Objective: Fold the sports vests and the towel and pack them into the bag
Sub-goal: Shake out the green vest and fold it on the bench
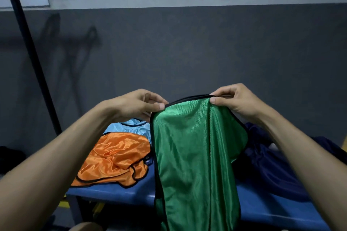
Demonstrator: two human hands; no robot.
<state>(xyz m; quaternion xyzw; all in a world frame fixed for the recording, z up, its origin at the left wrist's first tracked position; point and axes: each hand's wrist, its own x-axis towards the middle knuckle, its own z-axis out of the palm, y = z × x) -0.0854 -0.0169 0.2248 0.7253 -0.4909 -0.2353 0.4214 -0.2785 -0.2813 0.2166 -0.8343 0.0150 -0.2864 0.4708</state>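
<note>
Green vest (195, 155) held up in the air over the blue bench (262, 206), hanging long and loose from its black-trimmed top edge. Left hand (139, 105) pinches that edge at one end between thumb and forefinger; right hand (234, 101) pinches the other end the same way — both closed on the trim, no slack fingers.

Risks from here, as a judgement:
- Fabric looks slick and shiny. A light pinch on a thin trim could slip, and one corner would drop, so the fold would have to be started over.
- The lower part hangs below the bench edge toward the floor; if it is lowered without being drawn forward it may bunch or slide off the front.
- Orange vest (116, 157) lies crumpled on the bench just left of the green one, a light blue vest (131, 127) behind it. Laying the green one down carelessly could overlap them and tangle the loose edges.
- Dark navy cloth (272, 161) sits heaped at the right — bag or towel, cannot tell which.

Pose: both forearms reach forward and up, wrists raised near the same height, hands fairly close together, backs of the hands turned outward, thumbs toward the camera.
</note>
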